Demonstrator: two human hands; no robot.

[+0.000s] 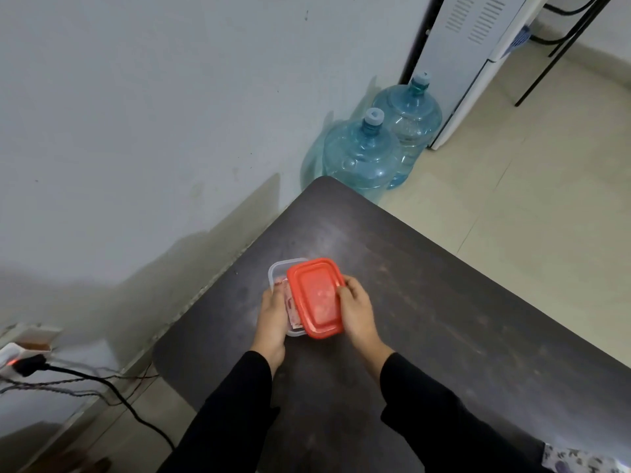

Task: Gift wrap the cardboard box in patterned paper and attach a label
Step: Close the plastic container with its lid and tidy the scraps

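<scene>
A small clear plastic container sits on the dark table, with something pink and white inside. Its orange-red lid lies shifted to the right, partly off the container. My left hand grips the container's left side. My right hand holds the lid's right edge, thumb on top. A corner of patterned paper with purple flowers shows at the bottom right. No cardboard box or label is in view.
Two large blue water bottles stand on the floor beyond the table's far corner, beside a white appliance. A power strip with black cables lies at the lower left. A wall runs along the table's left side.
</scene>
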